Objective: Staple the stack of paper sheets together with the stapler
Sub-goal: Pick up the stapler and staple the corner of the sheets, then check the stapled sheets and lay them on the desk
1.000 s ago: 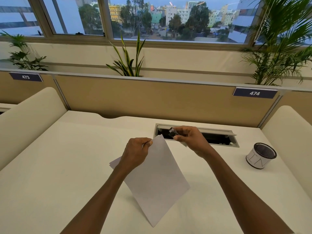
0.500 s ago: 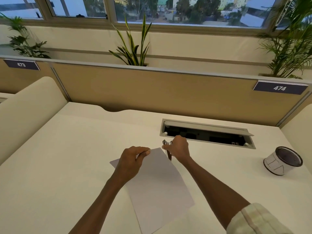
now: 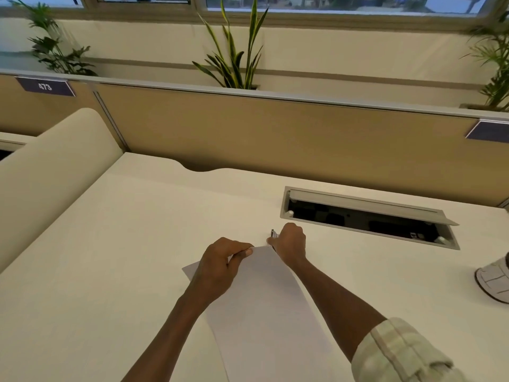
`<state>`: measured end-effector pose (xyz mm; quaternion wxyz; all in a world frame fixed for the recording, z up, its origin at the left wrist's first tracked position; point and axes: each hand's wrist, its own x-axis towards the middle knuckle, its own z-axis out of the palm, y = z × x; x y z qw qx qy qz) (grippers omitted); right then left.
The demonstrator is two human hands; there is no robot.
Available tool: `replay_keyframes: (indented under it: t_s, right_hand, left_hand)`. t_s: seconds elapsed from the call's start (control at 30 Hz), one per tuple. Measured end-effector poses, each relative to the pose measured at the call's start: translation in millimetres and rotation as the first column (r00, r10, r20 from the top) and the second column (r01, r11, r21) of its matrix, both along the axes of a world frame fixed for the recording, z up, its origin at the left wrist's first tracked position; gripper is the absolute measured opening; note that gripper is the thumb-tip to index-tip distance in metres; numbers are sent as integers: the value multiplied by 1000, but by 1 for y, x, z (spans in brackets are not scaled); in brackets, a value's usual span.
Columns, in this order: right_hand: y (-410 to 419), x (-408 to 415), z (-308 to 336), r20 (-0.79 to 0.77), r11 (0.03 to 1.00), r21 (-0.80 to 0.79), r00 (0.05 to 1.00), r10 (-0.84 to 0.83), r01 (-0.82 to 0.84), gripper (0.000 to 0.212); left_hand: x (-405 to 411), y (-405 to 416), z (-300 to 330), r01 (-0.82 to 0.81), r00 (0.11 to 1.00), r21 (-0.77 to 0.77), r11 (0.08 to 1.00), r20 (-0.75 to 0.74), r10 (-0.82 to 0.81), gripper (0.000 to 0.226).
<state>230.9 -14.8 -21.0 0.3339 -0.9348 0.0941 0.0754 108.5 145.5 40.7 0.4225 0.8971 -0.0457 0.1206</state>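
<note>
A stack of white paper sheets (image 3: 264,304) lies on the cream desk (image 3: 110,271), running from the middle toward the near edge. My left hand (image 3: 220,264) pinches the stack's far edge near the top corner. My right hand (image 3: 290,244) is closed around a small stapler (image 3: 273,233) at that far corner of the paper; only the stapler's metal tip shows above the fingers. Whether the stapler's jaws are over the corner is hidden by the hand.
An open cable tray (image 3: 366,216) is set in the desk behind my right hand. A white mesh-topped cup (image 3: 495,279) stands at the right edge. Padded dividers stand at the left (image 3: 49,172) and a tan partition (image 3: 248,133) at the back.
The paper, held tilted up in the air a second ago, has come down flat on the desk. My right hand with the stapler moved down to the paper's far corner.
</note>
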Motion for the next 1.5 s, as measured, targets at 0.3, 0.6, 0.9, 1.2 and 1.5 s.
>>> replay_keyframes:
  t_s: [0.3,0.6,0.9,1.2,1.5]
  right_hand:
    - [8,10,-6,-17,1000,-29,1000,-12,11,34]
    - [-26,-5,20,2,984,178,1000,29,-29,75]
    - [-106,-104,129,139,731,600,942,306,-326,31]
    - [-143,-163,194,370,712,645,928,28,-279,17]
    - [-196,-197,273,471,654,686,879,-67,-318,23]
  left_hand:
    - [2,0,-1,-12,1000,-12,1000,-12,12,18]
    - [-5,-13,14,-1,999,3,1000,-36,2,17]
    - [-17,-52,76,30,999,61,998,-19,-29,24]
    - [-47,-107,155,31,997,-36,999,71,-28,19]
    - [-81,-177,244,31,983,-276,961,181,20,24]
